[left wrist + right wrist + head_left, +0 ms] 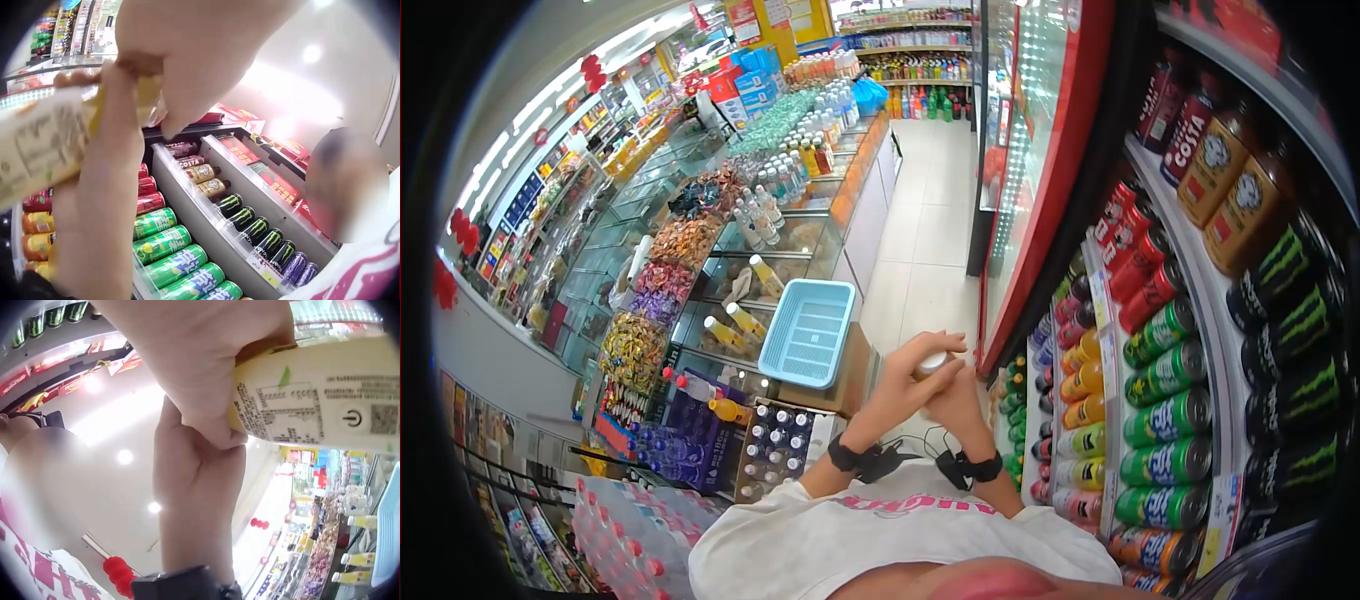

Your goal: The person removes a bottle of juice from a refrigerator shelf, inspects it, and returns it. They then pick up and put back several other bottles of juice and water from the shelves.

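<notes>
A pale yellow bottle with a printed label [40, 147] [319, 397] is between my two hands, its white cap [931, 364] toward me in the head view. My left hand [910, 378] [199, 456] has its fingers and thumb curled round the cap end. My right hand [958, 405] [219, 356] grips the bottle beside it, its fingers partly hidden by the left hand and the bottle. In the left wrist view, my left hand [181, 47] comes in from the top, touching the right hand [103, 137].
A light blue basket [808, 333] stands on the counter at the left, with similar yellow bottles [747, 320] beside it. Shelves of cans and bottles [1165, 425] rise close on the right. Capped dark bottles [775, 440] and wrapped bottle packs [640, 530] stand lower left. A tiled aisle [925, 230] runs ahead.
</notes>
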Action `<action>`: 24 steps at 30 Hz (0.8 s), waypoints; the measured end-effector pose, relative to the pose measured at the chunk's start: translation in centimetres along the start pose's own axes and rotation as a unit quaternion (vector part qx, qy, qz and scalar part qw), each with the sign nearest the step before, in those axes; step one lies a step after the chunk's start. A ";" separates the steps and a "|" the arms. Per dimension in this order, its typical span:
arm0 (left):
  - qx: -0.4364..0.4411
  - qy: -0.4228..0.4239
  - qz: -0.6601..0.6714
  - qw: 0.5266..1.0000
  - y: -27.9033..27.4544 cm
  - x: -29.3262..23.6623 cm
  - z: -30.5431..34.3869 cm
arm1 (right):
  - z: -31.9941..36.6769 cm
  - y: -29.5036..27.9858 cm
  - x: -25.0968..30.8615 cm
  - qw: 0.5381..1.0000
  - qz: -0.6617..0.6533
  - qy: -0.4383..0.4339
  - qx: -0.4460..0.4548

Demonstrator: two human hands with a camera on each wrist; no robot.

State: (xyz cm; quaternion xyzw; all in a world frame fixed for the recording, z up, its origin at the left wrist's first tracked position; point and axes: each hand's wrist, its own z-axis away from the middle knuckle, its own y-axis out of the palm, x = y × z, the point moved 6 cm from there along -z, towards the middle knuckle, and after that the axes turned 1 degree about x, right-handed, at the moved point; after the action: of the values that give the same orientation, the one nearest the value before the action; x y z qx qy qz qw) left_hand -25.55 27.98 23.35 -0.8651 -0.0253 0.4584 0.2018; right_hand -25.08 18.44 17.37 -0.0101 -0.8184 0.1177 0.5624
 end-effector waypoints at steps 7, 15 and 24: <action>-0.102 -0.107 0.137 0.979 -5.5 3.3 -2.4 | -5.5 1.7 0.7 0.999 0.021 -0.015 0.047; -0.186 0.047 0.390 0.901 -17.4 7.4 -6.5 | -9.8 5.7 -8.0 0.950 -0.218 0.134 0.178; -0.157 -0.042 0.333 0.929 -19.6 13.1 -8.5 | -17.5 9.7 -9.1 0.945 -0.281 0.124 0.117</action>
State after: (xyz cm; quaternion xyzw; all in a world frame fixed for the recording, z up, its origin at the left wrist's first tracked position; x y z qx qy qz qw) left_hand -8.35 46.21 24.68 -0.8242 0.1842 0.5258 -0.1020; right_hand -6.66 29.73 12.99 0.2711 -0.6925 0.0476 0.6668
